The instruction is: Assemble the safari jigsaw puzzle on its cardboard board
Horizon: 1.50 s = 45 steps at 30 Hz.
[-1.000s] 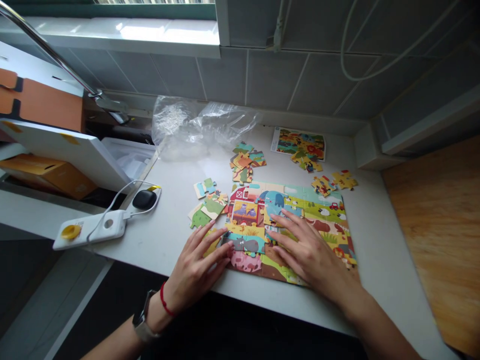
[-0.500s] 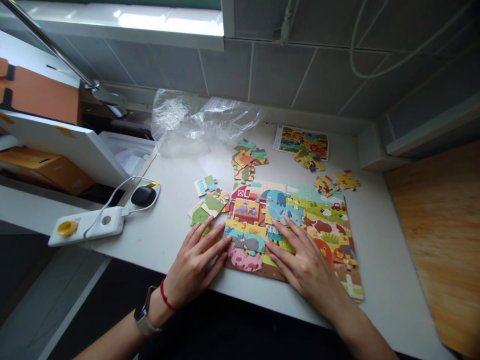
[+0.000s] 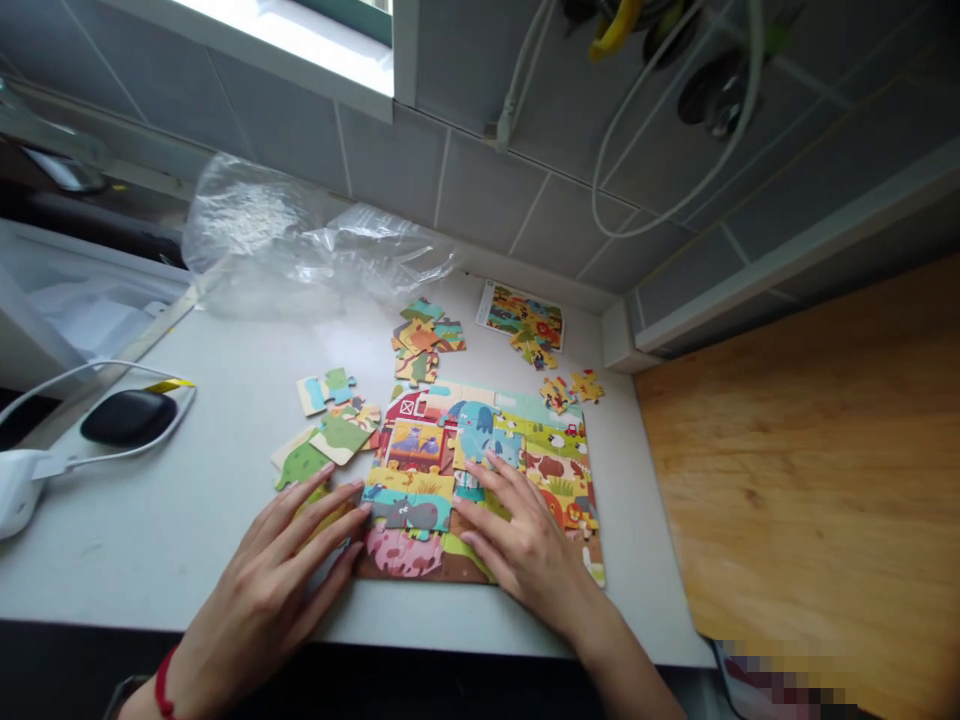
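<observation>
An assembled jigsaw puzzle [image 3: 472,570] of farm animals lies on the white tabletop, with joined hippo pieces [image 3: 412,512] and elephant pieces [image 3: 480,432] on top of it. My left hand [image 3: 277,565] is open, fingers stretched, its fingertips by the puzzle's left edge and partly covering loose pieces. My right hand [image 3: 529,545] rests open on the puzzle, fingertips near the elephant pieces and the right side of the hippo pieces; its palm hides part of the picture. Green loose puzzle pieces [image 3: 345,432] lie just beyond my left hand. Another heap of puzzle pieces [image 3: 418,338] sits behind the puzzle.
A picture card [image 3: 510,306] lies at the back, with puzzle pieces [image 3: 534,348] overlapping its lower edge. More pieces [image 3: 586,387] lie by the puzzle's far right corner. A clear plastic bag [image 3: 300,250] is at the back left. A black plug [image 3: 127,418] and white cable stand left; a wooden surface [image 3: 795,480] adjoins right.
The camera view has turned right and moved closer, so the table appears shifted left. Both hands stay open in nearly the same places at the puzzle. No piece has visibly moved.
</observation>
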### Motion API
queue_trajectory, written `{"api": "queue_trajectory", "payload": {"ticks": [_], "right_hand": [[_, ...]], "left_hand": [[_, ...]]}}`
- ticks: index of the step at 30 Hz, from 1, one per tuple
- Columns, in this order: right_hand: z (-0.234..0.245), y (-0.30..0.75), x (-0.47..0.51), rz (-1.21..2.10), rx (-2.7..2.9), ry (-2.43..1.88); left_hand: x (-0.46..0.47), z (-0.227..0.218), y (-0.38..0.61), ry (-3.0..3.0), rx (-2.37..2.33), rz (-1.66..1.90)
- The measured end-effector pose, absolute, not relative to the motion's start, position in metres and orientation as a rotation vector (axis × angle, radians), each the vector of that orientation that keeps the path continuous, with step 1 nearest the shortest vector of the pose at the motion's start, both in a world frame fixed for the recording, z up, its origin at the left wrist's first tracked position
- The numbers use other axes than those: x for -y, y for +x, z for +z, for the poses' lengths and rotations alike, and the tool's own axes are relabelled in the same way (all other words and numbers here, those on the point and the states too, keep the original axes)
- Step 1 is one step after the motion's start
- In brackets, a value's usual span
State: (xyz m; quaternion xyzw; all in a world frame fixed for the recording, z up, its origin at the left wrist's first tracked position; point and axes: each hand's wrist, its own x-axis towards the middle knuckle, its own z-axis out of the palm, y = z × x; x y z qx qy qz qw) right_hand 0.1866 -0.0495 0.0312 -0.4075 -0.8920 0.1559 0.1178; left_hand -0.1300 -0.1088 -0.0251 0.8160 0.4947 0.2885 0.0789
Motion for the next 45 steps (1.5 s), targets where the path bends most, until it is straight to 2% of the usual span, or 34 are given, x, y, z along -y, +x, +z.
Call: {"api": "queue_trajectory", "payload": {"ticks": [9, 20, 35, 40, 45], "right_hand": [[0.04, 0.235, 0.001, 0.431, 2.361, -1.339], [0.028, 0.241, -0.151, 0.272, 2.145, -2.062], [0.018, 0.234, -0.151, 0.123, 2.106, -2.088], [0.028, 0.213, -0.153, -0.04, 2.238, -2.198], [0.036, 0.21, -0.164, 0.118, 2.273, -2.325]], "left_hand": [[0.109, -0.021, -0.136, 2.221, -1.445, 0.995], [0.114, -0.021, -0.134, 2.248, -1.397, 1.033], [0.111, -0.01, -0.127, 2.309, -1.381, 1.04], [0.111, -0.011, -0.126, 2.282, -1.376, 1.074], [0.111, -0.012, -0.126, 2.248, -1.385, 1.091]]}}
